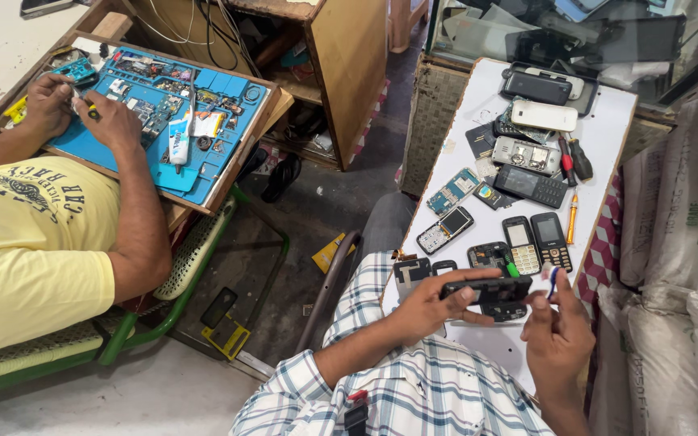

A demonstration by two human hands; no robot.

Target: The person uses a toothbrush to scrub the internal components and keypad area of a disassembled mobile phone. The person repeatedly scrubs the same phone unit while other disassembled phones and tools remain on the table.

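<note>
My left hand point(428, 307) grips a black keypad phone point(486, 289) held edge-on just above the white board point(607, 121) on my lap. My right hand point(557, 329) is at the phone's right end and pinches a thin blue-handled tool point(553, 282). Under the phone lies a dark phone part point(504, 310). Right beyond it on the board sit an opened phone frame point(491, 255) and two upright keypad phones point(536, 241).
Farther up the board lie several more phones, circuit boards point(452, 190) and screwdrivers point(572, 158). At the left a person in a yellow shirt point(34, 250) works with both hands over a blue repair mat point(179, 105). Stacked sacks point(688, 242) stand at the right.
</note>
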